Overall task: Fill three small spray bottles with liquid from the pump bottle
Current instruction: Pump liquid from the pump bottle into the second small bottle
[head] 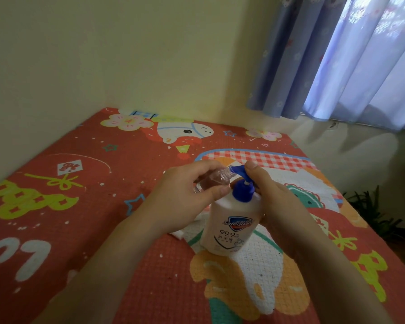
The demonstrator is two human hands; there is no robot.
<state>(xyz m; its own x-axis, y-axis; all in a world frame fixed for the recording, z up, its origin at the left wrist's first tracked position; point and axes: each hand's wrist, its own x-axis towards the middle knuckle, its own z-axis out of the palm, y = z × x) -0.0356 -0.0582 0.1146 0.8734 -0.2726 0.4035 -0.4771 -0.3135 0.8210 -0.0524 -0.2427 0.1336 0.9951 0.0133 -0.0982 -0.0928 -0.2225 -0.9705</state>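
Observation:
A white pump bottle with a blue pump head stands on the patterned mat. My left hand holds a small clear spray bottle tilted on its side, its open neck against the blue nozzle tip. My right hand wraps the pump bottle from the right, thumb resting on top of the pump head. Only one small bottle is visible; my hands hide whatever lies behind them.
A red cartoon-printed mat covers the surface, set against a yellow wall on the left and back. White tissue lies under my left hand by the bottle's base. Blue curtains hang at the upper right; a dark plant stands beyond the right edge.

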